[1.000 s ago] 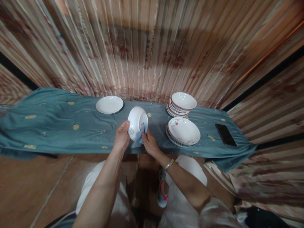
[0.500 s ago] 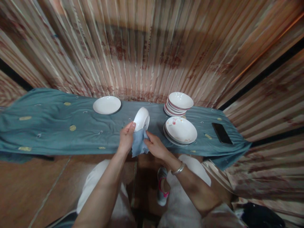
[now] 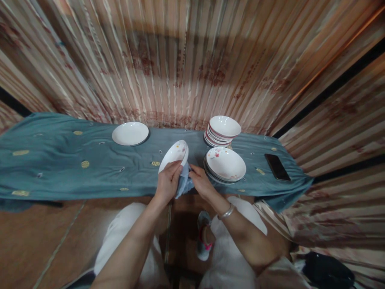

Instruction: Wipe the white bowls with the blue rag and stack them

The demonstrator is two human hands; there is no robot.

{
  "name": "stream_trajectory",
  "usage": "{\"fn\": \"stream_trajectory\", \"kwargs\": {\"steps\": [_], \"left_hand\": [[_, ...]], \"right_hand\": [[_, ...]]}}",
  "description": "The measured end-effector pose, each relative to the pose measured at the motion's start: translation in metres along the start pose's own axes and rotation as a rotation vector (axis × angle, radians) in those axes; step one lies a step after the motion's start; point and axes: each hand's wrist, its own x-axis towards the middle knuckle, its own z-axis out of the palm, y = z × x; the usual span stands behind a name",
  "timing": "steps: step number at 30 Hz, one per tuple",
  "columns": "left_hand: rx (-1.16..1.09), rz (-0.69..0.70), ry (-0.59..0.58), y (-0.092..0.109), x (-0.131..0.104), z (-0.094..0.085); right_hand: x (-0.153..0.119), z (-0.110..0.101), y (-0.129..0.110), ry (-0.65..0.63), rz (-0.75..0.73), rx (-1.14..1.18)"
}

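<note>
A white plate with small flower prints (image 3: 173, 154) is tilted up above the front of the table. My left hand (image 3: 169, 180) grips its lower rim, the thumb on the near side. In my right hand (image 3: 201, 182) is a light blue cloth (image 3: 184, 182), which hangs below the plate and lies against its right edge. The fingers of the right hand are pinched on the cloth, partly hidden. To the right, close to that hand, stands a stack of flowered plates (image 3: 226, 163). Behind it is a stack of white bowls with red rims (image 3: 225, 126).
A single white plate (image 3: 130, 133) lies at the left back of the table, which has a teal patterned cloth (image 3: 60, 160). A black phone (image 3: 277, 167) rests near the right end. Pleated curtains (image 3: 186, 72) hang right behind the table.
The plate in my left hand has turned so that its flowered inside shows, and it leans further left. My right hand and the cloth have shifted slightly to the right.
</note>
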Motion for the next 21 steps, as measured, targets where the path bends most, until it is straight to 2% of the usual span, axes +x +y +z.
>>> {"fn": "stream_trajectory", "kwargs": {"steps": [6, 10, 12, 15, 19, 21], "left_hand": [[0.263, 0.134, -0.109, -0.022, 0.006, 0.004], [0.410, 0.185, -0.196, -0.031, 0.006, 0.009], [0.480, 0.195, -0.244, -0.034, 0.006, 0.010], [0.540, 0.222, -0.291, -0.039, 0.004, 0.008], [0.562, 0.258, -0.333, -0.045, 0.000, 0.004], [0.573, 0.267, -0.342, -0.048, -0.004, 0.003]], "right_hand": [[0.009, 0.010, 0.016, 0.082, 0.113, 0.259], [0.013, 0.012, 0.018, 0.105, 0.195, 0.343], [0.013, 0.009, 0.017, 0.078, 0.219, 0.331], [0.014, -0.002, 0.017, -0.008, 0.206, 0.134], [0.016, -0.028, 0.013, -0.163, 0.146, -0.319], [0.017, -0.039, 0.010, -0.199, 0.081, -0.523]]}}
